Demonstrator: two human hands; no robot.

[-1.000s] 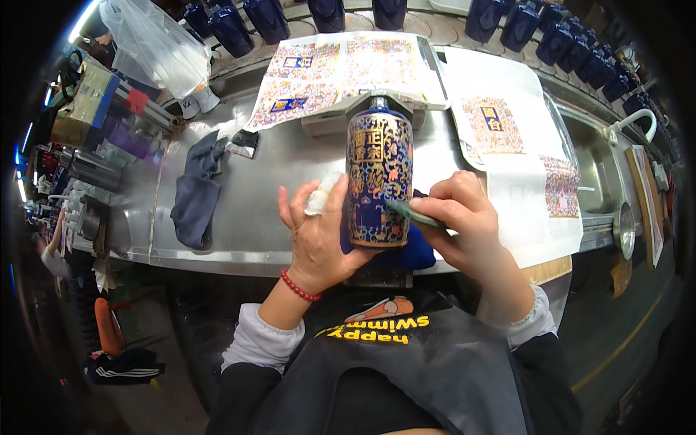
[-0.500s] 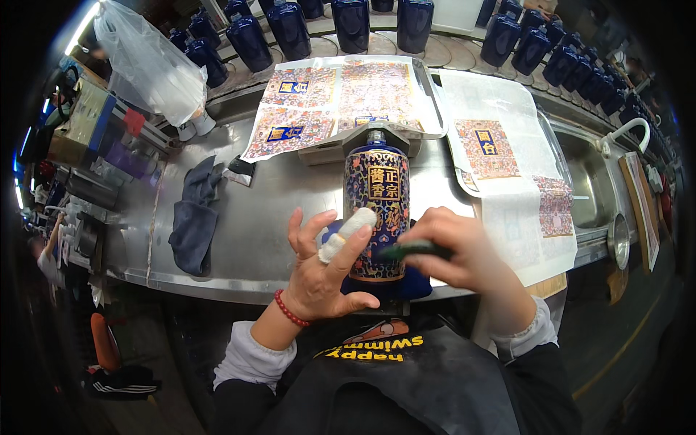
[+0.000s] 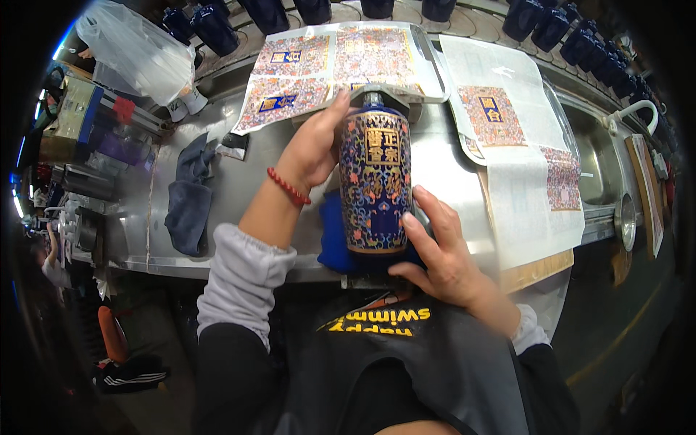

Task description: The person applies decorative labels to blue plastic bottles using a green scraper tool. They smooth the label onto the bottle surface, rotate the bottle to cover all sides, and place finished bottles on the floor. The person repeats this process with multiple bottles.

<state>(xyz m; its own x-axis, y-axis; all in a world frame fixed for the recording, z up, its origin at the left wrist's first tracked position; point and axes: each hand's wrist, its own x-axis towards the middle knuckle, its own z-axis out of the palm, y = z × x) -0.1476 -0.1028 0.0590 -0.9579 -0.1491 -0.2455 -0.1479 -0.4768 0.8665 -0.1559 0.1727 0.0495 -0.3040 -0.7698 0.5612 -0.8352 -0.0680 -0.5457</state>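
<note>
A dark blue bottle (image 3: 375, 181) with a colourful floral pattern and gold lettering lies with its neck away from me. At its upper left, my left hand (image 3: 319, 145) grips the shoulder, its fingers partly hidden by the bottle. My right hand (image 3: 449, 250) is at the lower right side, fingers apart, fingertips at the bottle's edge and thumb near its base. A red bead bracelet (image 3: 288, 187) circles my left wrist. Bright blue cloth (image 3: 332, 230) shows beneath the bottle's lower end.
Patterned transfer sheets (image 3: 290, 54) lie beyond the bottle; more sheets (image 3: 493, 119) are at the right, near a sink (image 3: 591, 170). A grey-blue cloth (image 3: 190, 203) rests on the metal table (image 3: 239, 210) at the left. Plain blue bottles (image 3: 540, 29) line the back. A plastic bag (image 3: 138, 51) stands far left.
My left hand has moved up from the bottle's lower front to its shoulder. The green tool my right hand held is out of sight, and that hand has spread beside the bottle.
</note>
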